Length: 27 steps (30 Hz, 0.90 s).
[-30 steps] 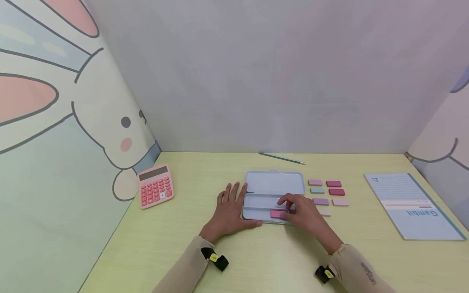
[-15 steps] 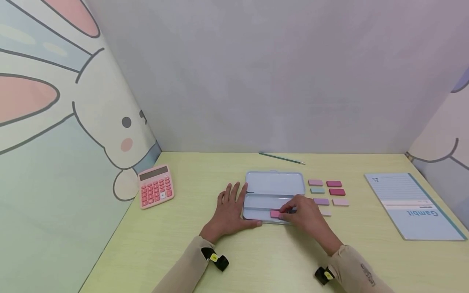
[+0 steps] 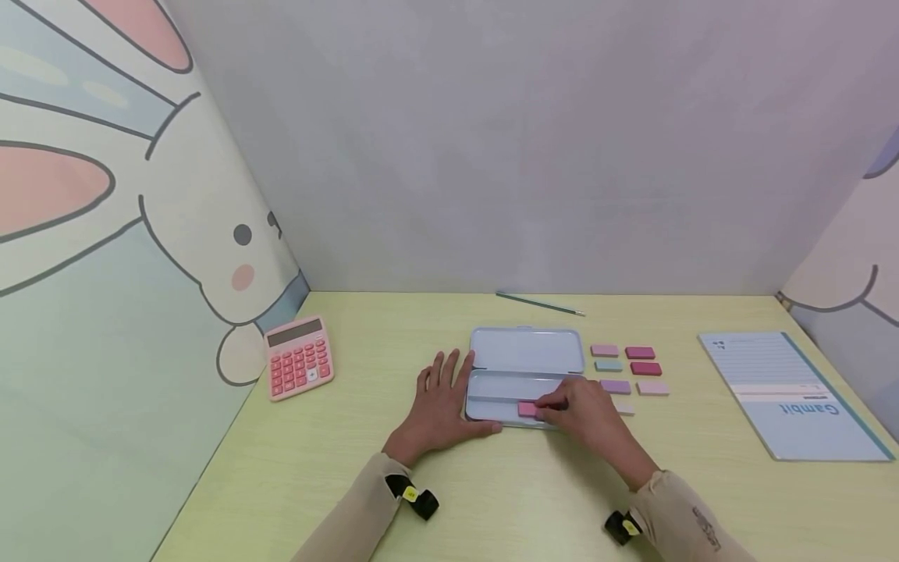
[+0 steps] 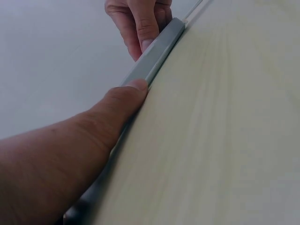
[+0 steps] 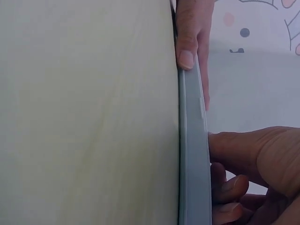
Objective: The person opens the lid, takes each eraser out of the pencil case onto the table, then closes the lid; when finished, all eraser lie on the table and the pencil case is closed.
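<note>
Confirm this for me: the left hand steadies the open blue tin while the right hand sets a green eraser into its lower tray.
Not quite: the eraser is pink, not green. The head view shows the right hand setting a pink eraser into the lower tray of the open blue tin, while the left hand steadies the tin's left end.

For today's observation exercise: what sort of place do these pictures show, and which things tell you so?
Probably a study desk in a screened booth. A pink calculator, a notebook and a pencil lie on the desk, and cartoon rabbit panels stand around it.
</note>
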Tool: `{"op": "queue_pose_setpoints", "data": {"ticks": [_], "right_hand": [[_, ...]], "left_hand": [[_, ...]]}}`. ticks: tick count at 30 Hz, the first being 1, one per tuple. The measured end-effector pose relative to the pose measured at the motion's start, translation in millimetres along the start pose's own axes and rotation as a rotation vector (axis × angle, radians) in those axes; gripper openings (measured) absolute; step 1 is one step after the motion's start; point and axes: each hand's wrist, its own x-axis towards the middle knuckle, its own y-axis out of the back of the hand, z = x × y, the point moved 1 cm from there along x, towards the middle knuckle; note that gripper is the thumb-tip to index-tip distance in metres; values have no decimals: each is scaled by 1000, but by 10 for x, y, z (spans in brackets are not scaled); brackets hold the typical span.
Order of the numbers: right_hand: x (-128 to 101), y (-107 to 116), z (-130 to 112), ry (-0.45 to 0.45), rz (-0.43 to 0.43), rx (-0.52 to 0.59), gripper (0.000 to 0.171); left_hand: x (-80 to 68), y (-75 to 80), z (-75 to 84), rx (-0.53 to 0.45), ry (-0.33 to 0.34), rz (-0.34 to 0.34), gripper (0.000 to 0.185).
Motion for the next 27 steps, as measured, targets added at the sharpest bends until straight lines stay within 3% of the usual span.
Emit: {"op": "queue_pose_setpoints", "data": {"ticks": [7,17,27], "right_hand": [[48,16,40,28,-29,4,6],[73,36,67,107,-41,4,15],[56,48,61,104,-38,24,15]], "left_hand": [[-2,-8,9,1,2,5,128],[-3,-6,13,4,7,5,129],[2,-5,2,8,4,6,129]]}}
